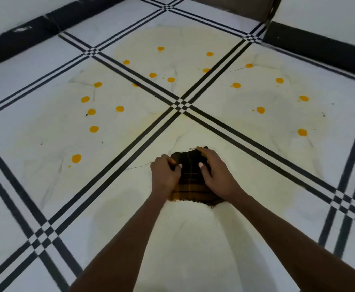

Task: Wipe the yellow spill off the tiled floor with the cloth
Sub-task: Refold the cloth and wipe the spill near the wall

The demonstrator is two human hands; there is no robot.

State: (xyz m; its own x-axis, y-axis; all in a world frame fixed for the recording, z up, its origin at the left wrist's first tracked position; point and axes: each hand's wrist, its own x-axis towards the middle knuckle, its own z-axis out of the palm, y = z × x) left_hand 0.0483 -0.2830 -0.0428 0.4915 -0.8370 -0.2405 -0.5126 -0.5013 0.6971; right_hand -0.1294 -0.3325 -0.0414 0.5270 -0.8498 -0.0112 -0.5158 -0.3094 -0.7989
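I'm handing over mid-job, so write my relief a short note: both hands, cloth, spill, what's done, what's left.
Left hand and right hand both grip the bunched checked cloth, pressed on the near floor tile.
Done: that tile shows no drops, only pale film.
Left: yellow drops dotted over the three tiles ahead, plus the film.

Arms outstretched; left hand point(165, 174), right hand point(216, 175) down (fingers point(206, 153) curled).
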